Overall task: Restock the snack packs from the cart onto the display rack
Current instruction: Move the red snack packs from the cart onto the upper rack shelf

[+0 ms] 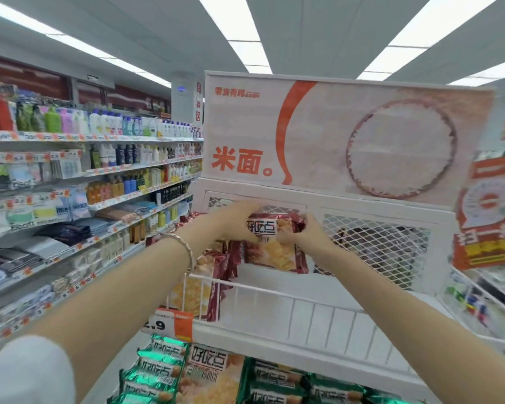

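Head view. Nearest: green packs on lower shelf. Higher in the rack, left hand and right hand both grip one red pack at its top edge; pack upright, long axis vertical, row of red packs just left.

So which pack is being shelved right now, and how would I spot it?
Find the big white sign picturing a bowl of rice; directly under it is the top wire shelf. The red pack there is the only one gripped by the left hand and the right hand; other red packs stand untouched beside it, and the lower packs are green.
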{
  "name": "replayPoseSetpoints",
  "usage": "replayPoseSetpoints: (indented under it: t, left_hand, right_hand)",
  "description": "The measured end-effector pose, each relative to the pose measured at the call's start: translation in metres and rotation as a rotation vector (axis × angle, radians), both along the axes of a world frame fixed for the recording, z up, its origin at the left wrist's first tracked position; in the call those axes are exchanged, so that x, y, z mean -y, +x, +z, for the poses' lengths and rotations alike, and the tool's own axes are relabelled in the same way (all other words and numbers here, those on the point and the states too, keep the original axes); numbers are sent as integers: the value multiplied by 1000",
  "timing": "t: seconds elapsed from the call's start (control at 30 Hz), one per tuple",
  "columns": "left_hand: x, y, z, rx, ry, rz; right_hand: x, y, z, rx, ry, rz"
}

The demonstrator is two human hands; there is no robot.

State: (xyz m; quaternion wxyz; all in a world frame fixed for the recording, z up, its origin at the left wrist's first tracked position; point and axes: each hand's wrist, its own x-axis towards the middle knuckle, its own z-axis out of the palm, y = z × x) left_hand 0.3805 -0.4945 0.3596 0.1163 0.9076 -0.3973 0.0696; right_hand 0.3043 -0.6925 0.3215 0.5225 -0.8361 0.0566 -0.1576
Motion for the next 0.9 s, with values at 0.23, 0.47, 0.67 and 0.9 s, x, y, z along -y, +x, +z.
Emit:
replayPoseSetpoints:
  t: [0.23,0.47,0.67,0.9]
  left_hand:
    - [40,49,-32,264,251,139]
    - [44,54,-39,527,375,111]
    - [43,58,-36,297,206,77]
    - [48,52,-38,344,339,131]
  right_hand:
    - [30,36,-47,127,-787,-34]
    - [75,66,-73,484,-1722,275]
    - [91,78,-70,672,-1678,339]
    - [91,75,-65,501,-1757,342]
